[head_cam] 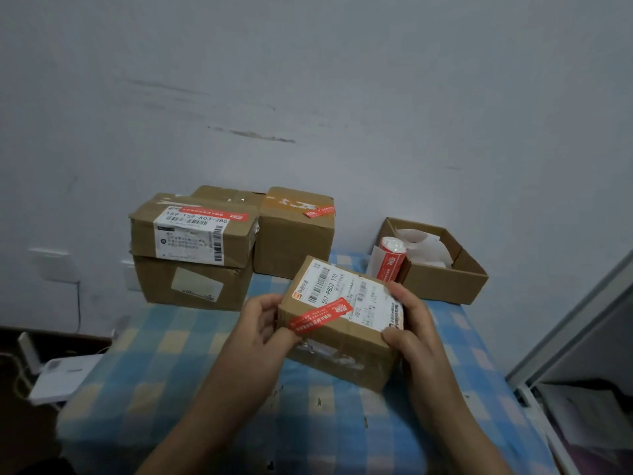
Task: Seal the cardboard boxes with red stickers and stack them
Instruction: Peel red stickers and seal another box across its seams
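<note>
A small cardboard box with a white shipping label is held tilted above the checked tabletop. A red sticker runs across its top near edge. My left hand grips the box's left end, thumb by the sticker's end. My right hand clasps the right end. At the back left, a sealed box sits on a larger box. A taller box with a red sticker stands to their right. A roll of red stickers leans against an open tray box.
The open cardboard tray with white backing paper stands at the back right. The blue checked cloth covers the table. A wall rises right behind the boxes. A white device with cables lies off the left edge, a white frame at right.
</note>
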